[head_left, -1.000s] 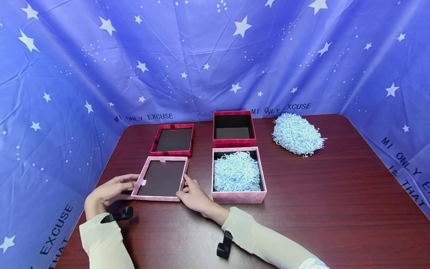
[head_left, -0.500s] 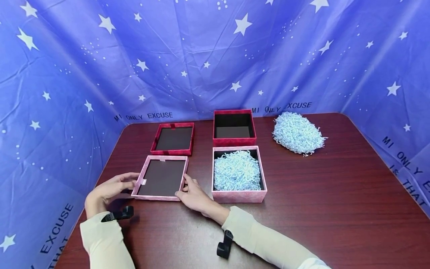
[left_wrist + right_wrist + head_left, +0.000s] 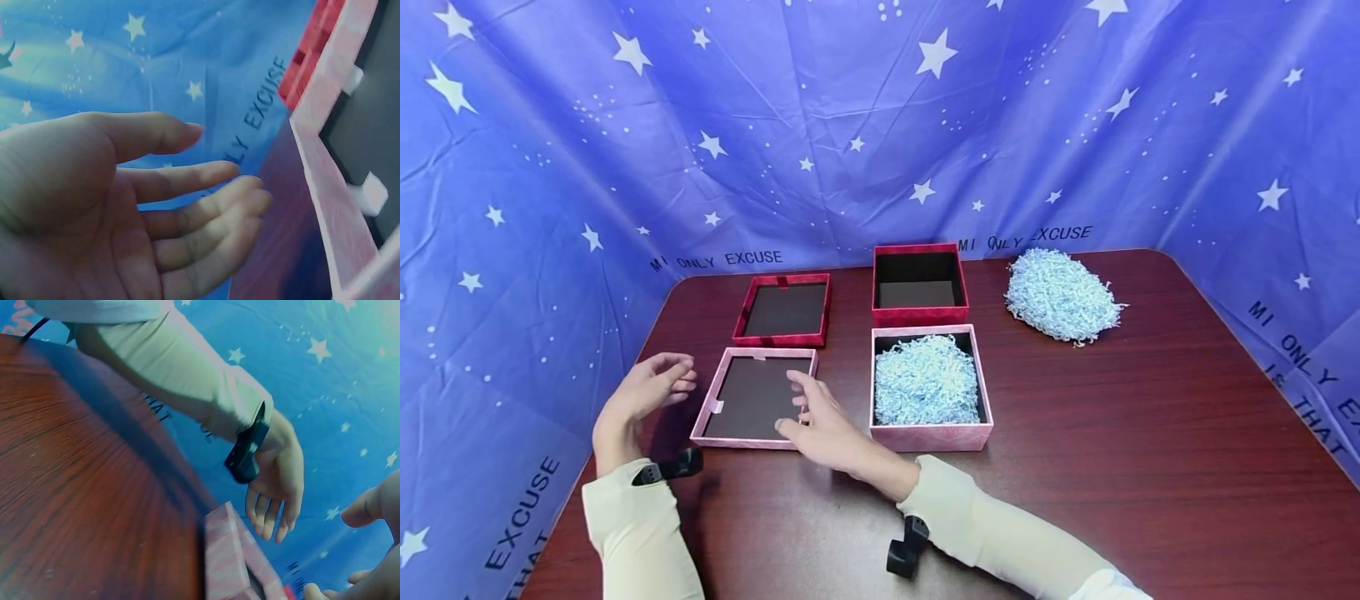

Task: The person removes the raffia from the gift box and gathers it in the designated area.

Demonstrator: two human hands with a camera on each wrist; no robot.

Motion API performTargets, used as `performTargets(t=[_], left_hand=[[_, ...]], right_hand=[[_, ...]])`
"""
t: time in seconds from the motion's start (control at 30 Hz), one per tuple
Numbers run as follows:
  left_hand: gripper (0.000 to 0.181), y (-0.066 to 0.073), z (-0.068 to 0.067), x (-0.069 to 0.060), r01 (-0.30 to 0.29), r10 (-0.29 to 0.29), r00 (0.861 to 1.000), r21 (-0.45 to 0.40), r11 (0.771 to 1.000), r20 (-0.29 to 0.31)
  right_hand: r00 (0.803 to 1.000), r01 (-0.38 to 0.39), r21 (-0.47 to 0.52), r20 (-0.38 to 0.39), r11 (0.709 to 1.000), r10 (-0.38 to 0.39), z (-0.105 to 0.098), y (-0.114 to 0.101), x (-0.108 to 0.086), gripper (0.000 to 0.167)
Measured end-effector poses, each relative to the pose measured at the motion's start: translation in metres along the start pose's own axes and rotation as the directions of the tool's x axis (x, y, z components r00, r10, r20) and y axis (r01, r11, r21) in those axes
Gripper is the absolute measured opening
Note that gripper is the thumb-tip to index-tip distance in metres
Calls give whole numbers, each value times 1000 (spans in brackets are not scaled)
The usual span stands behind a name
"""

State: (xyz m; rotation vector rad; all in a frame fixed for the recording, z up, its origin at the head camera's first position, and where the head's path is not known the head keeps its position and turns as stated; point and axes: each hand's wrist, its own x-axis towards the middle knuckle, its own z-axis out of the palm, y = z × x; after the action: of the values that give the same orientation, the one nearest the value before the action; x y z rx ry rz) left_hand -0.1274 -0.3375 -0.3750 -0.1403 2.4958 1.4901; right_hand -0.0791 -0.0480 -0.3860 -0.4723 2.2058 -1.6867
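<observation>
A shallow pink box lid (image 3: 752,400) with a dark inside lies on the table, its hollow side up. My left hand (image 3: 646,393) is off its left edge, fingers loosely bent and nothing in them; the left wrist view shows the bare palm (image 3: 94,206) apart from the pink rim (image 3: 312,175). Over the lid's right edge hovers my right hand (image 3: 827,425), thumb and fingers spread apart, holding nothing. Right of it stands a pink box (image 3: 931,437) with light blue shredded paper (image 3: 925,379) inside.
Behind the pink lid lies a red box lid (image 3: 782,310), and a red box (image 3: 921,315) with a dark inside stands behind the pink box. A heap of blue shredded paper (image 3: 1060,296) sits at the back right. A starry blue curtain (image 3: 820,125) borders the table (image 3: 1112,467).
Both hands have let go of the pink lid's sides. The left hand has moved up and away to the left; the right hand has lifted slightly. The lid stays on the table.
</observation>
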Motion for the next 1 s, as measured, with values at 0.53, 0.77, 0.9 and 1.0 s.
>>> performTargets(t=[0.53,0.77,0.9,1.0], left_hand=[[43,49,42,14,-231,232,973,-139,963,-13],[42,64,62,19,-246,265,962,-217,945,63],[42,71,75,21,-236,258,961,-196,952,95],[40,77,88,24,-224,252,960,-202,953,122]], right_hand=[[985,165,-22,-48,986,-166,-59,-42,-8,60],[981,164,-15,-99,986,-164,-88,-40,-6,57],[983,148,-20,-111,989,-149,-103,-35,-8,57],[984,140,-26,-111,990,-142,-111,-30,-9,56]])
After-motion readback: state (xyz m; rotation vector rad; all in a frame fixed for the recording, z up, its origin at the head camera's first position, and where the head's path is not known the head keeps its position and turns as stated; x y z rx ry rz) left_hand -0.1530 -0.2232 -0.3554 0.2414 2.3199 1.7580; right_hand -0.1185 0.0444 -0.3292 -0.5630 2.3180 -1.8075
